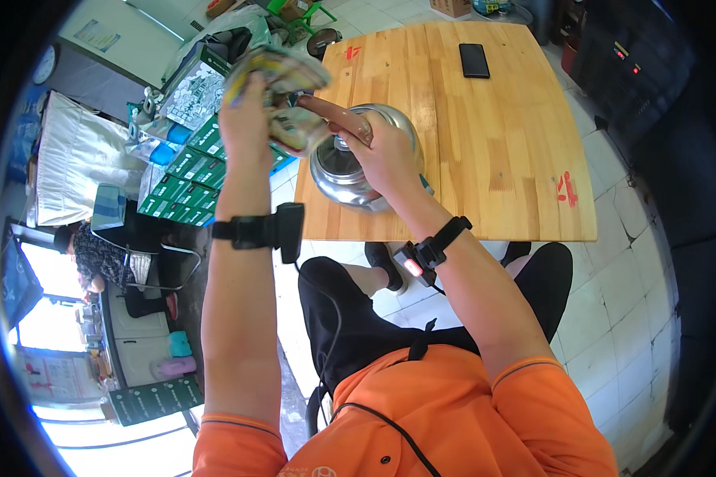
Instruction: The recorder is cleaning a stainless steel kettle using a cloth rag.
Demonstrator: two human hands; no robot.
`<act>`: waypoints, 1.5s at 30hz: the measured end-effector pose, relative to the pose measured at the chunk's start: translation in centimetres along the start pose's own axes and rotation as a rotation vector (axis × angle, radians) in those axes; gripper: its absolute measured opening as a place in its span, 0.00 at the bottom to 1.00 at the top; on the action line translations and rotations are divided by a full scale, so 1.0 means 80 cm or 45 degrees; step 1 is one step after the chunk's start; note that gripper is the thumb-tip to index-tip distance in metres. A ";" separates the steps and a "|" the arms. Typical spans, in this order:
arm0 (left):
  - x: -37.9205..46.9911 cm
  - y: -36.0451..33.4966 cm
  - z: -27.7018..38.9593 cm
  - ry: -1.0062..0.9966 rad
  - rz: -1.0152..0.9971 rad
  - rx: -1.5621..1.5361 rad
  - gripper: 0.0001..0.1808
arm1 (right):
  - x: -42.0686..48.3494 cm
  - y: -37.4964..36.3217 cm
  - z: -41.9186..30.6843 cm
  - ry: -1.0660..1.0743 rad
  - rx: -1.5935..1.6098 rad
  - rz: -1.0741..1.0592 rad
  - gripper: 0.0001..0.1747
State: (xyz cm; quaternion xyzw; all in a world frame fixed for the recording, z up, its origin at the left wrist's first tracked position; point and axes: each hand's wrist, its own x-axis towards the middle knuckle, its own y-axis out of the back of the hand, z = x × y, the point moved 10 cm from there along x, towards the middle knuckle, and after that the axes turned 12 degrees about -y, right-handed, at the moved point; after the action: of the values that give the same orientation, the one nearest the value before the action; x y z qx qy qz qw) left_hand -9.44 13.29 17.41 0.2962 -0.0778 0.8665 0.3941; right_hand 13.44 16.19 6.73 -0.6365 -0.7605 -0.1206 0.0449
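Note:
A stainless steel kettle (349, 194) with a lid stands at the near left edge of the wooden table (489, 137). My right hand (388, 149) grips the near end of its brown handle (331, 113), which slants above the lid. In my left hand (247, 116) is a crumpled multicoloured cloth (295, 71), blurred, hanging around the handle's far end. Whether the cloth touches the handle there, I cannot tell. My right hand hides part of the lid and the kettle's right side.
A black phone (474, 61) lies at the table's far side. Stacked green boxes (182, 173) stand left of the table. Farther left, a person (104, 256) is beside a chair (176, 268). A dark appliance (632, 77) with red lights is at the right.

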 end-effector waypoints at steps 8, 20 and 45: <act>-0.090 -0.040 0.053 -0.028 -0.274 0.185 0.28 | -0.003 -0.011 0.008 -0.182 0.008 -0.127 0.13; -0.103 -0.125 0.040 -0.497 -0.578 1.045 0.31 | 0.004 -0.017 0.027 -0.292 0.271 -0.224 0.19; -0.088 -0.134 0.024 -0.477 -0.689 0.978 0.30 | 0.011 -0.009 0.015 -0.119 0.036 -0.021 0.18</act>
State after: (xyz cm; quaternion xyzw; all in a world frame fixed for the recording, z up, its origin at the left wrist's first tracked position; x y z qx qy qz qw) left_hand 2.86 15.39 13.87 0.5798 0.2566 0.6315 0.4464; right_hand 12.69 17.25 5.66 -0.6344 -0.7687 -0.0802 0.0172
